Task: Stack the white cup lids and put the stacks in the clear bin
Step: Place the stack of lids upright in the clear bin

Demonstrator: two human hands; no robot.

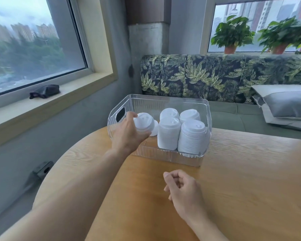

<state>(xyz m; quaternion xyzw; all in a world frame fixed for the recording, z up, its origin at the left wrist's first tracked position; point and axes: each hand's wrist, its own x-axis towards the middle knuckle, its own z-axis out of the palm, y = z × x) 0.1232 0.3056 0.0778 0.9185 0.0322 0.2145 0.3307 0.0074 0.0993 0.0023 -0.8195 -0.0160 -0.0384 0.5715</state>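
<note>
Closest to the camera are two bare forearms reaching out over a wooden table (pixel 241 180) with a rounded edge. Right hand (pixel 182 190) hovers just above the tabletop, fingers curled loosely in toward the palm, nothing in it. Bit further out, the left hand (pixel 129 134) is wrapped around a short stack of white cup lids (pixel 144 123), thumb on one side and fingers on the other. That held stack is tilted, top pointing up and to the right, and it sits over the left end of the clear bin (pixel 208 108), partly inside the walls as far as I can tell.

Bin is a ribbed see-through plastic one with a cut-out handle on the left end, sitting on the far side of the table. Right half of it already has four upright lid stacks (pixel 180 131) packed two by two, touching each other, the front right one pressed up against the bin wall.

Past the table there's a bench seat with a leafy print backrest (pixel 224 77) and a grey pillow (pixel 288 103) on the right. Black pouch (pixel 44 91) on the left windowsill, potted plants (pixel 233 33) on the right sill.
</note>
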